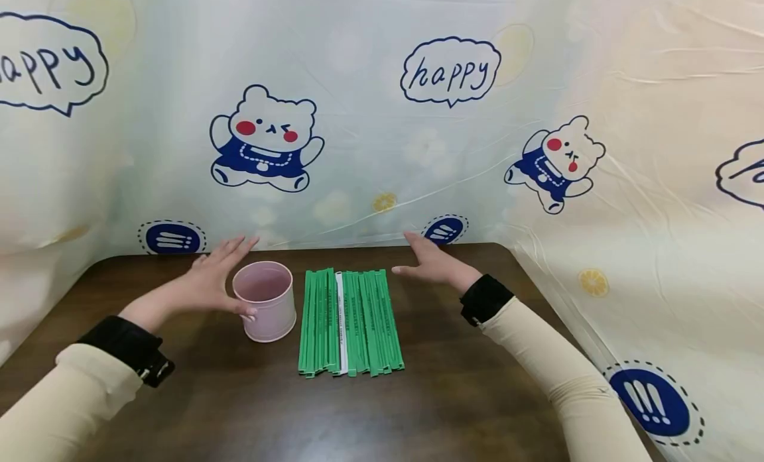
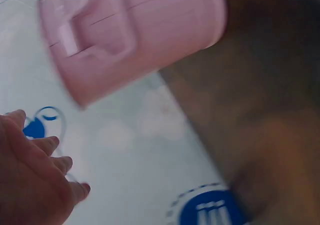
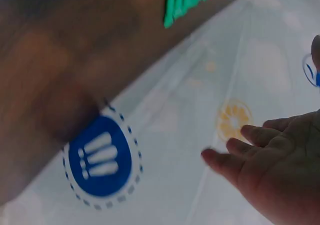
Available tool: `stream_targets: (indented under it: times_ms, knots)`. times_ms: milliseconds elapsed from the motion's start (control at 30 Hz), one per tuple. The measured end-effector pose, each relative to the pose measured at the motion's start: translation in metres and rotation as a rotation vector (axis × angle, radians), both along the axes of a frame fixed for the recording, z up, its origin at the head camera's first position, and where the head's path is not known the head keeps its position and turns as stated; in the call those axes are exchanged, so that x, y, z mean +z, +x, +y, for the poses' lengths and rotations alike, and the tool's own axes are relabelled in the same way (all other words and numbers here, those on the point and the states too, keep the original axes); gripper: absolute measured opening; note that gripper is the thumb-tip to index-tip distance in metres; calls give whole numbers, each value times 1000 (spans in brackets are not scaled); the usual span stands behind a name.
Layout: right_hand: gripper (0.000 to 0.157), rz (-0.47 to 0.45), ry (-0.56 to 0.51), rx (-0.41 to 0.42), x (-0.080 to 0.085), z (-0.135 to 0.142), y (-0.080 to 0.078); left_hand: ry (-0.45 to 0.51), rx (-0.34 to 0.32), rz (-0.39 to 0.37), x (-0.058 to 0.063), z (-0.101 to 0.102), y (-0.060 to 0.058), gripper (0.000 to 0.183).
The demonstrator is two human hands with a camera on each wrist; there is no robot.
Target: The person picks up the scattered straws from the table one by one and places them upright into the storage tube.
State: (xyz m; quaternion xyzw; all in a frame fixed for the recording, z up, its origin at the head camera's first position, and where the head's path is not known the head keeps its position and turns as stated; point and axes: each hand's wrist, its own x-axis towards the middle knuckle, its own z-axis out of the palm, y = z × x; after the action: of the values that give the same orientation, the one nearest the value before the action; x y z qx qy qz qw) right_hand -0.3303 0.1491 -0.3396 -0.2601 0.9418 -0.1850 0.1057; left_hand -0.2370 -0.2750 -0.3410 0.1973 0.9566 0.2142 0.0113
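Observation:
A pink metal bucket (image 1: 271, 313) stands upright on the dark table, left of the sticks. My left hand (image 1: 205, 280) is spread beside it, thumb overlapping its front side in the head view. In the left wrist view the fingers of that left hand (image 2: 35, 170) are apart from the bucket (image 2: 145, 30), whose folded handle shows. Flat green strips (image 1: 370, 323) lie side by side in a row, with one white strip (image 1: 342, 323) among them. Off the row's right end hovers my right hand (image 1: 438, 263), fingers extended, holding nothing. The right wrist view shows this right hand (image 3: 270, 160) with fingers spread.
The brown wooden table (image 1: 251, 409) has rounded back corners. Behind and to the right hangs a pale printed cloth (image 1: 370, 130) with bears and "happy" bubbles, meeting the table's far edge.

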Motion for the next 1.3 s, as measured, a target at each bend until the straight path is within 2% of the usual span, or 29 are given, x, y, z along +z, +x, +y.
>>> stream_targets:
  times_ms: [133,233,300,400,433,533,633,733,967,1167,1300]
  knots:
    - [87,-63,-13,-85,-22,-18,-5,176,-22,-37,-23,-2,5,133]
    - [77,-77,-18,-161,-37,-31,-6,277,-6,-67,-37,-1,7,136]
    - [62,-74,-20,-195,-47,-38,-8,319,17,-76,-44,0,10,136]
    - [22,-72,-55,-231,-62,-44,-11,371,50,-69,-54,2,11,136]
    - [15,-81,-75,-242,-66,-45,-12,380,64,-61,-57,3,11,136]
    - [44,-101,-135,-265,-77,-48,-17,394,118,-36,-63,4,11,136]
    - [57,-120,-165,-281,-85,-50,-21,397,169,-18,-68,6,10,135]
    - [57,-131,-167,-303,-90,-51,-23,405,194,-9,-72,7,8,134]
    - [35,-103,-134,-359,-89,-54,-22,452,214,-26,-76,9,7,130]
    - [46,-110,-155,-393,-84,-58,-17,478,224,-33,-80,11,7,104]
    - [52,-131,-165,-412,-83,-56,-19,468,240,-50,-82,11,8,98]
